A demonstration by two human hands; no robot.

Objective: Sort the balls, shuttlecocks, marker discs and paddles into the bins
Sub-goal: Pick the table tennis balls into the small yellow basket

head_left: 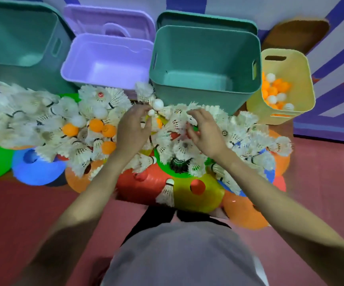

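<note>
A wide heap of white feather shuttlecocks (30, 112) lies on the floor, mixed with orange balls (70, 129) and white balls (158, 104), on top of coloured marker discs (197, 193). My left hand (133, 130) is at the heap's middle, its fingers curled and pinching a shuttlecock (151, 112) by its cork end. My right hand (205, 131) is just to the right, with fingers and thumb closed on the feathers of another shuttlecock (190, 120). No paddle is visible.
Behind the heap stand a large teal bin (12, 65) at the left, a purple bin (105, 79), a teal bin (200, 87) in the middle and a yellow bin (303, 83) holding orange and white balls. Lids lean against the wall behind them.
</note>
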